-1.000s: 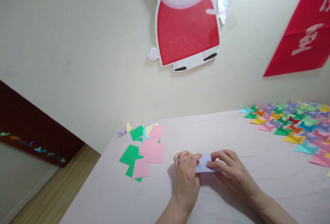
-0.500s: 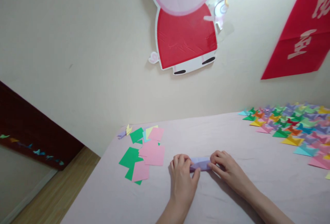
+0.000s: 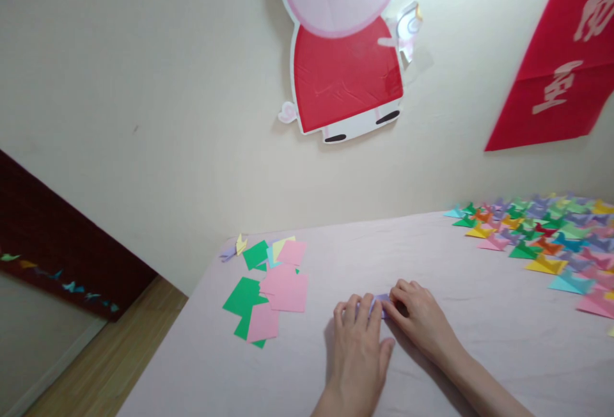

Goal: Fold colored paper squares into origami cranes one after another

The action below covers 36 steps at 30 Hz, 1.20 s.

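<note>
A small folded lilac paper [image 3: 381, 302] lies on the pale pink table [image 3: 432, 257], mostly covered by my hands. My left hand [image 3: 361, 343] rests palm down over its left part, fingers laid flat on it. My right hand [image 3: 418, 321] comes in from the right, its fingertips pressing the paper's right end against the table. Only a thin strip of the paper shows between the two hands.
Loose green, pink and yellow paper squares [image 3: 271, 286] lie to the left, near the table's left edge. Many folded coloured paper figures [image 3: 542, 238] cover the far right. A cartoon pig cutout [image 3: 345, 46] and a red banner [image 3: 561, 71] hang on the wall.
The lilac paper went from a wider sheet held up between my hands to a narrow strip pressed flat. My left hand slid right over it. The view tilted down slightly.
</note>
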### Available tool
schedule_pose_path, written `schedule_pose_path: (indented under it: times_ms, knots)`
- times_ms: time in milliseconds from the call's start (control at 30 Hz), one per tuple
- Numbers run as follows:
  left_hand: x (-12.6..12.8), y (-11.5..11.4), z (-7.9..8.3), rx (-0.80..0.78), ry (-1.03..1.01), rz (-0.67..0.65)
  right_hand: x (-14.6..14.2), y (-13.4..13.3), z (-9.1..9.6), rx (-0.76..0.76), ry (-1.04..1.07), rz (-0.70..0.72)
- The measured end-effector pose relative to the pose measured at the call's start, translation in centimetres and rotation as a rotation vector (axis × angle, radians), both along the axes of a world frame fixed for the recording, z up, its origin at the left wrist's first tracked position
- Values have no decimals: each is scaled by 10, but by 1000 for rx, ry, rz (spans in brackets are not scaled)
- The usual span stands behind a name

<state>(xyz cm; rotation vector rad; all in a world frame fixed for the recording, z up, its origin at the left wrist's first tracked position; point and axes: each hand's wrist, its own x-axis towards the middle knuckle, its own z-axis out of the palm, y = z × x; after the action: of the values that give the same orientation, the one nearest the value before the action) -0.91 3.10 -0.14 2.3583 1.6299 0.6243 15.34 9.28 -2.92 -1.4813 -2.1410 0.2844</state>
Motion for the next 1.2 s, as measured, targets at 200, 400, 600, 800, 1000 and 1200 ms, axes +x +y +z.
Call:
schedule_pose_path:
  times_ms: [200, 400, 600, 800, 1000, 1200]
  knots:
    - [5, -14, -16, -149, -18, 25, -1, -1, 2, 14, -15, 10]
    - [-13, -22, -20, -173, 28, 147, 1, -1, 3, 20, 31, 18]
    - [-22, -19, -17, -227, 16, 190, 1, -3, 17, -95, 239, 209]
    - [-13, 10, -2, -67, -390, 142, 4, 2, 19, -277, 673, 208]
    - [-6, 47, 2, -285, -1065, 35, 9, 4, 22, -506, 1057, 161]
    - [-11, 57, -7, -492, -1298, -110, 8, 4, 20, -552, 1237, 230]
